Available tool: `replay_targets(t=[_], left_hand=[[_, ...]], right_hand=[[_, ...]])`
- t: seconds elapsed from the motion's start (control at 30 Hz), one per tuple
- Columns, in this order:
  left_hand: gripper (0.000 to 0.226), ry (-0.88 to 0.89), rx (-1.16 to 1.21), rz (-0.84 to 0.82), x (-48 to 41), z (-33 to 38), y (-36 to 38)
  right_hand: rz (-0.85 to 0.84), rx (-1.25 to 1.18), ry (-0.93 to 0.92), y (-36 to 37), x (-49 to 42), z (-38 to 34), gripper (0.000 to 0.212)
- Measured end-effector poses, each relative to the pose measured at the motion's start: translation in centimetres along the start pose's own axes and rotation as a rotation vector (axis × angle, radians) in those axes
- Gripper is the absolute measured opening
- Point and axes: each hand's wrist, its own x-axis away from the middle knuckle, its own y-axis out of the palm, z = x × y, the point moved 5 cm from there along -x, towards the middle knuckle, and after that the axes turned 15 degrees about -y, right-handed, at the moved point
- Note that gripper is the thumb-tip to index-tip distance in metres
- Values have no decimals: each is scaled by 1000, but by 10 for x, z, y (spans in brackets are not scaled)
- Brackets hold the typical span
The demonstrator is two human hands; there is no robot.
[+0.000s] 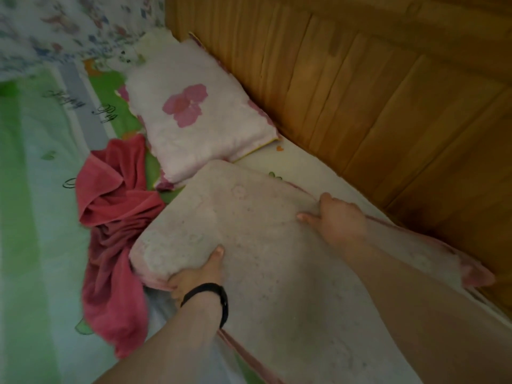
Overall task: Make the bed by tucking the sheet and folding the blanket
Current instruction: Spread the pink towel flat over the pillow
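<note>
Currently left hand [194,275] and right hand [338,220] grip the pale pillow [249,231]; dragging it may snag the red blanket [116,217], rumpling the sheet [41,189].

Red blanket [110,217] crumpled atop sheet [36,245]; sheet grn/wht, printed, spread flat.

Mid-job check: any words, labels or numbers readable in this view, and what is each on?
"Happy": upside-down black cursive word on the green and white printed bed sheet; blurred, so uncertain.
Second cursive word beside it: too blurred to read.
Cursive stroke at the crumpled red towel: partly hidden, unreadable.
Black wristband, pale padded bedding: no text visible.
</note>
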Motion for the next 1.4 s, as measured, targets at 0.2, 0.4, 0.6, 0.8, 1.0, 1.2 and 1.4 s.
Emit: replay_targets(t=[0.2, 0.4, 0.6, 0.8, 1.0, 1.2, 1.4], left_hand=[[102, 164, -96, -43, 10, 19, 2], [94, 480, -170, -181, 34, 69, 42], [107, 457, -414, -141, 49, 71, 64], [123, 153, -270, -346, 34, 17, 72], [75, 245, -147, -376, 36, 39, 82], [66, 299, -182, -331, 37, 47, 79], [78, 368, -70, -240, 38, 64, 58]], right_hand=[[26, 140, -85, -31, 8, -1, 33], [105, 107, 98, -50, 34, 44, 26], [-86, -36, 316, -9, 63, 100, 66], [-54, -249, 456, 22, 66, 97, 86], [127, -97, 443, 3, 50, 81, 34], [297, -34, 509, -8, 53, 60, 30], [348, -31, 491, -17, 49, 40, 26]])
